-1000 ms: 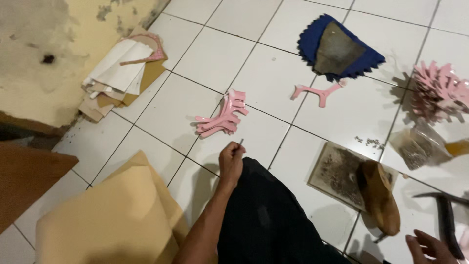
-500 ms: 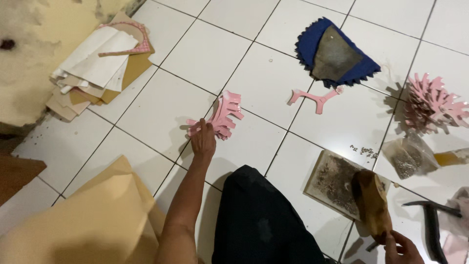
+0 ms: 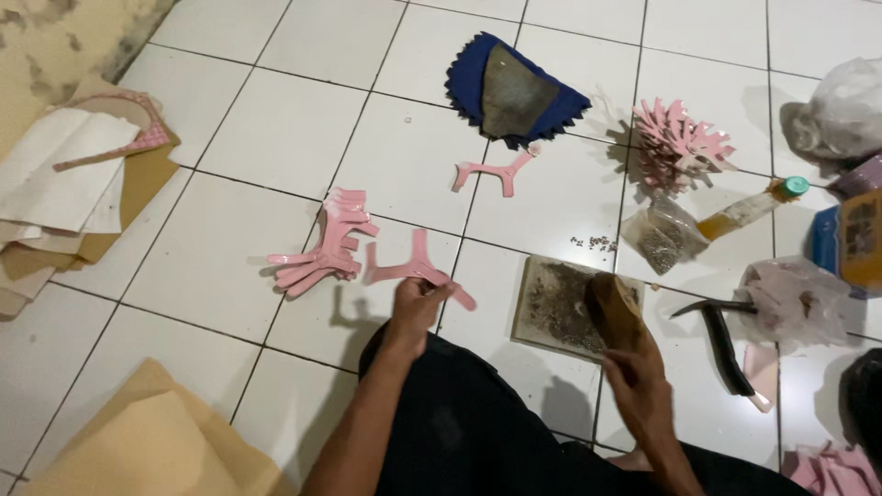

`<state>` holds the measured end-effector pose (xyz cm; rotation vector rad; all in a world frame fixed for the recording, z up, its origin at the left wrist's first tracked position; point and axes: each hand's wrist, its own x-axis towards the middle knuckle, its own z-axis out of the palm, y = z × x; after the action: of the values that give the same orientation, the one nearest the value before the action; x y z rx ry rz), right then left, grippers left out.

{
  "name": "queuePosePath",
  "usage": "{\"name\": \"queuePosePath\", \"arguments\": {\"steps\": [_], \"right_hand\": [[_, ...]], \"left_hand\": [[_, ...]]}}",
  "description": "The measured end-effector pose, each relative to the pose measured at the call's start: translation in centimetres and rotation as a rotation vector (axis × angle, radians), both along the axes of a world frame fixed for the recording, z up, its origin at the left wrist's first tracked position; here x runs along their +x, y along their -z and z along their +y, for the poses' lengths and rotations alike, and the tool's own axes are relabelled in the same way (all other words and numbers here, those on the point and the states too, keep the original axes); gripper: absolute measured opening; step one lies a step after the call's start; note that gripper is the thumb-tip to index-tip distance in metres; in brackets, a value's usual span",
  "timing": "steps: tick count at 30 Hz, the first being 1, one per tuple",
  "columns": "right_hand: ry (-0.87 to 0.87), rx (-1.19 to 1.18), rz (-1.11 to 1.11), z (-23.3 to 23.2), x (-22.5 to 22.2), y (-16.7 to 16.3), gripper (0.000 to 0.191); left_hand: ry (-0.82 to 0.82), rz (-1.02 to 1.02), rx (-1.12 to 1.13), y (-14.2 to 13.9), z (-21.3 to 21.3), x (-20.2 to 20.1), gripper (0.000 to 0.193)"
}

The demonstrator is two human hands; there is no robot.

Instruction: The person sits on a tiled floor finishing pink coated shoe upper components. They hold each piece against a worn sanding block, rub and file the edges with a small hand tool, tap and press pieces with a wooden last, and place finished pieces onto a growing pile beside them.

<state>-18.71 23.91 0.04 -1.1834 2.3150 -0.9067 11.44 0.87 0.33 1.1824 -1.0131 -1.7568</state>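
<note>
- White floor tiles [image 3: 230, 129] with dark grout lines carry all our things, with sheets of paper and card [image 3: 64, 197] stacked at the far left.
- Our left hand [image 3: 415, 308] is closed in a pinch on one leg of a pink strap piece [image 3: 415, 268], which lies flat on the tile, just right of a pile of pink straps [image 3: 323, 250].
- Our right hand [image 3: 634, 377] is wrapped around a brown wooden block [image 3: 614, 308] that stands on a dusty square pad [image 3: 560, 317].
- Risk, as we judge it: the strap is held by one thin leg only, so it could twist or slip from the pinch; the small loose bits [image 3: 595, 243] scattered nearby (too small to tell what they are) could get under it.
- Black pliers [image 3: 721, 335] lie just beside the right hand, so a careless sweep could knock them.
- Left forearm reaches forward over the dark-clothed knee, wrist bent down; right forearm angles inward, knuckles up.
- Farther off lie a single pink strap [image 3: 491, 170], a blue scalloped piece [image 3: 514, 87], and a heap of pink pieces [image 3: 678, 142].
</note>
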Motion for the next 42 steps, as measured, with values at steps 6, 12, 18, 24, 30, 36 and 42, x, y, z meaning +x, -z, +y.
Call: {"name": "queuePosePath", "arguments": {"steps": [6, 12, 18, 24, 30, 36, 42], "right_hand": [[-0.075, -0.151, -0.615, -5.4, 6.6, -0.6, 0.042], [0.100, -0.215, -0.834, -8.3, 5.8, 3.4, 0.034], [0.064, 0.023, -0.369, -9.5, 1.9, 5.1, 0.033], [-0.062, 0.010, -0.259, -9.6, 0.8, 4.4, 0.039], [-0.001, 0.105, -0.154, -6.2, 0.4, 3.3, 0.047], [0.021, -0.059, -0.103, -3.1, 0.8, 4.8, 0.041], [0.040, -0.084, -0.208, -3.2, 1.0, 5.4, 0.041]], "left_hand": [[0.160, 0.106, 0.042, 0.1, 6.3, -9.4, 0.017], [0.233, -0.236, -0.066, 4.0, 6.3, -10.0, 0.024], [0.333, -0.614, -0.313, 7.8, 6.9, -8.4, 0.029], [-0.047, -0.699, -0.631, 5.4, 5.0, -8.4, 0.029], [0.016, -0.008, -0.003, 4.5, 4.8, -10.1, 0.022], [0.088, -0.151, -0.280, 5.6, 6.7, -13.5, 0.023], [0.131, -0.254, -0.261, 5.5, 6.9, -14.8, 0.027]]}}
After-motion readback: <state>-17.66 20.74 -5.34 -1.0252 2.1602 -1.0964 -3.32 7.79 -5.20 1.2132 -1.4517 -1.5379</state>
